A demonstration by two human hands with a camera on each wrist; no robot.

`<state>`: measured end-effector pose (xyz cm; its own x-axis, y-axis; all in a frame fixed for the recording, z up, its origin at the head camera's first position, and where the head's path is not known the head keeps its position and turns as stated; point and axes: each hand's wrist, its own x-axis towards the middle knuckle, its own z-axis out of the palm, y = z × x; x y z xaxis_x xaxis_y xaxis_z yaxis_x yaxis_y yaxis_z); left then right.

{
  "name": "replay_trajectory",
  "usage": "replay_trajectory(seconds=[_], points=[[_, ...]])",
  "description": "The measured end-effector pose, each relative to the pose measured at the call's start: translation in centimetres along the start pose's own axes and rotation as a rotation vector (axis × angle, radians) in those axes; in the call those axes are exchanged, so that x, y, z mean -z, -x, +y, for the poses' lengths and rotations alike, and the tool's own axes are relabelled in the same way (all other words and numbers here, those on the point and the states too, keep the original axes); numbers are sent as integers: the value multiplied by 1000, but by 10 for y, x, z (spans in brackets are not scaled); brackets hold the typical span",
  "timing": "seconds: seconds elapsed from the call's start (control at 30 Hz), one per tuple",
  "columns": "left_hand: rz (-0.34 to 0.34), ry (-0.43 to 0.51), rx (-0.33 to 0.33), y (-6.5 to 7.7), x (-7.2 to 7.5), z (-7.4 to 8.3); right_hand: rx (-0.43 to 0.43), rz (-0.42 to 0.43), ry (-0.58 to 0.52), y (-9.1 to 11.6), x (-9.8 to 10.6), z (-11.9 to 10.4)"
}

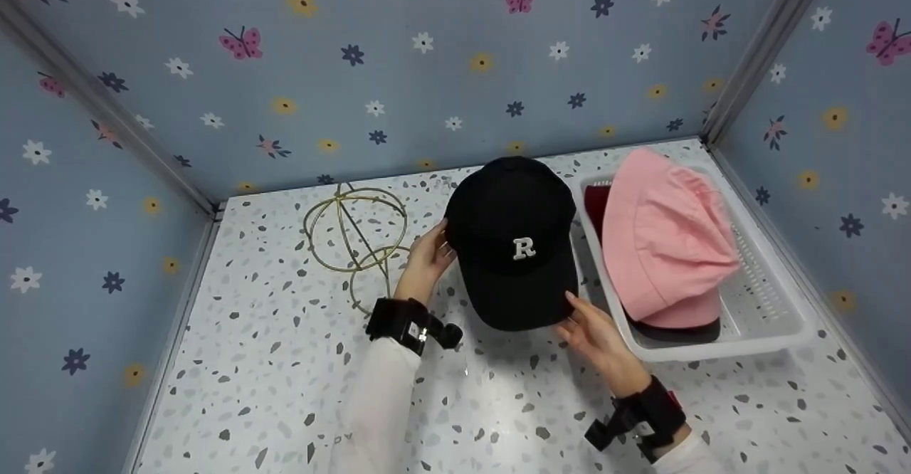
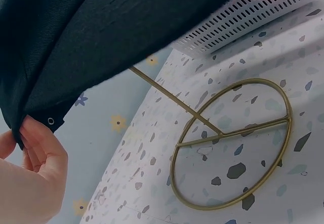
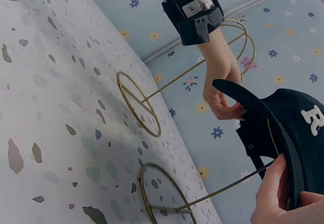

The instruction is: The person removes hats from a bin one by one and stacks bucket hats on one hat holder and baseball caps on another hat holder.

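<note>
A black baseball cap (image 1: 509,211) with a white letter R is held up between my two hands, brim toward me. My left hand (image 1: 427,257) pinches its left edge, fingertips at the fabric near the back strap in the left wrist view. At the brim's right side, my right hand (image 1: 598,335) grips with thumb and fingers. Under the cap stands a gold wire hat stand (image 2: 221,134); its rod runs up behind the brim, and its top is hidden by the cap. Another gold wire hat stand (image 1: 339,198) stands bare to the left, beside my left hand.
On the right is a white perforated basket (image 1: 712,352) holding a pink bucket hat (image 1: 672,239), a dark red piece (image 1: 596,200) and a dark brim (image 1: 680,332) beneath. Flowered blue panels (image 1: 441,75) wall the speckled white tabletop (image 1: 263,360) on three sides.
</note>
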<state>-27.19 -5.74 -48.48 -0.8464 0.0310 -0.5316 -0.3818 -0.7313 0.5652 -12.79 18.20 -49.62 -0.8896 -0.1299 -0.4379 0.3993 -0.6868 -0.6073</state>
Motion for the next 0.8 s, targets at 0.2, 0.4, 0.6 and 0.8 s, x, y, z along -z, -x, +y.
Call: replay_trajectory(seconds=[0.2, 0.4, 0.6, 0.8], points=[[-10, -9, 5, 2, -1, 1, -16, -14, -14, -2, 2, 2], [-18, -12, 1, 3, 0, 1, -26, 7, -13, -5, 5, 7], [-27, -5, -8, 3, -2, 1, -45, -2, -19, -5, 7, 10], [-27, -17, -13, 3, -1, 1, -71, -57, -27, -6, 10, 11]])
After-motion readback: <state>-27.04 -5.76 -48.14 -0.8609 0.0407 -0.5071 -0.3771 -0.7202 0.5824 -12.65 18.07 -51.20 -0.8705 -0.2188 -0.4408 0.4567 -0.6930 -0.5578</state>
